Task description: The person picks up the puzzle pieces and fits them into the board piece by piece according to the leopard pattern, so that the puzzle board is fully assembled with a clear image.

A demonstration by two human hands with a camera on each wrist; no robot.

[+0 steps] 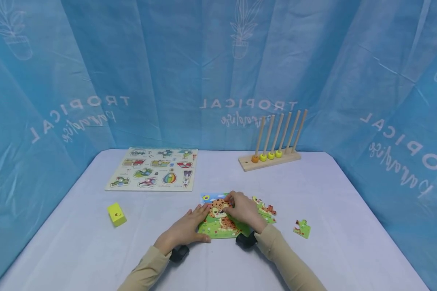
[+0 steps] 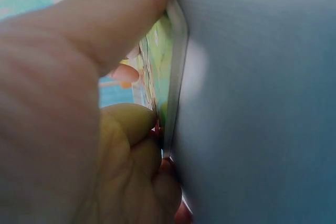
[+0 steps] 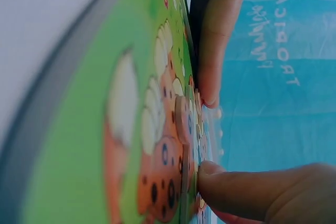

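Note:
A leopard jigsaw puzzle [image 1: 218,233] with a green and blue picture lies at the front middle of the table. My left hand [image 1: 187,228] rests along its left side, fingers extended, thumb at the near left corner; the left wrist view shows this thumb [image 2: 131,9] close beside the board's edge. Over the upper right part, my right hand [image 1: 244,208] bends its fingers and thumb down and pinches a puzzle piece, mostly covered by the hand. One piece [image 3: 181,119] stands slightly raised in the right wrist view. Joined loose pieces [image 1: 264,208] lie just right of the hand.
Farther right lies a single puzzle piece [image 1: 302,229]. A yellow block [image 1: 117,214] sits at left. Behind are a wooden vehicle peg board [image 1: 160,186] and a bead rack [image 1: 273,161] with upright rods. Blue curtains [image 1: 189,72] surround the table.

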